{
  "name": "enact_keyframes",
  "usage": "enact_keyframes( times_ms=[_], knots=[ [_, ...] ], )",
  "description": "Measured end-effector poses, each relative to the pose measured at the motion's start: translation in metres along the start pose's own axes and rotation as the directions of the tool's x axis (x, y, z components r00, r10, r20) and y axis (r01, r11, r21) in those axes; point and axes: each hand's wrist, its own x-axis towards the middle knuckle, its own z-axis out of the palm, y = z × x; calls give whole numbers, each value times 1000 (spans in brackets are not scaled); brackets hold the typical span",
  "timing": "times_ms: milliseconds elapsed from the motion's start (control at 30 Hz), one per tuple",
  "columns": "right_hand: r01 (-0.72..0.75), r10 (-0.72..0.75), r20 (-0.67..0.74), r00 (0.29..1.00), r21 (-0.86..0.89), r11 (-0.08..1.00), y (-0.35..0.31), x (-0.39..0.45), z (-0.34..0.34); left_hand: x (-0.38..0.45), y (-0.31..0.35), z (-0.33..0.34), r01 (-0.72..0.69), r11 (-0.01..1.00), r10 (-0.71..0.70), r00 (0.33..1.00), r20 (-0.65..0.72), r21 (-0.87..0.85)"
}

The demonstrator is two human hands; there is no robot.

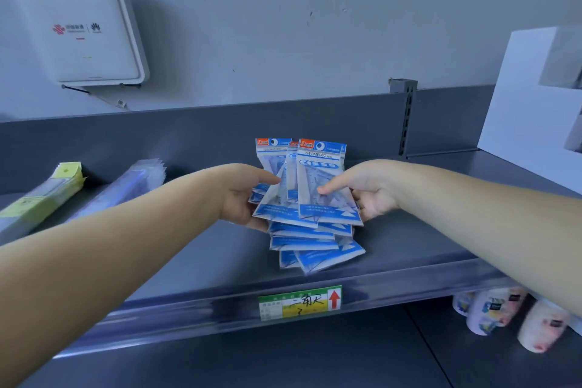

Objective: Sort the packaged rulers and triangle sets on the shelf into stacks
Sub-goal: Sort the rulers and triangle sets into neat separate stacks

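A bundle of blue-and-white triangle set packs (310,186) is held upright above the grey shelf (409,239), fanned at the top. My left hand (242,198) grips the bundle's left side, thumb on the front. My right hand (368,192) grips its right side, thumb across the front pack. Under the bundle, several more triangle set packs (315,249) lie spread on the shelf. At the far left lie a stack of yellow-topped ruler packs (44,195) and a stack of clear ruler packs (126,189).
A white box (529,110) stands on the shelf at the right. A price label (299,304) sits on the shelf's front rail. Rolls with coloured wrappers (510,315) lie on the lower shelf at the right. A white router (85,31) hangs on the wall.
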Motion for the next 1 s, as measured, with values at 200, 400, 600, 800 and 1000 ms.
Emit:
enact_keyframes(
  times_ms=[200,400,600,800,1000],
  knots=[
    [-47,42,72,997,73,996,-3,9,-1,0,-6,4,9,1000,-9,1000,-27,0],
    [60,-62,45,997,48,997,-4,8,3,7,-17,1,-139,990,139,989,46,-4],
    [347,-333,-98,938,222,911,1,12,13,10,-21,2,-467,884,467,882,62,-19],
    [681,-660,-169,732,189,707,8,19,14,8,-15,-5,-723,691,717,689,108,23],
    [868,-865,-132,484,-53,494,-12,23,8,12,-3,-17,-853,475,868,494,44,215]
  ],
)
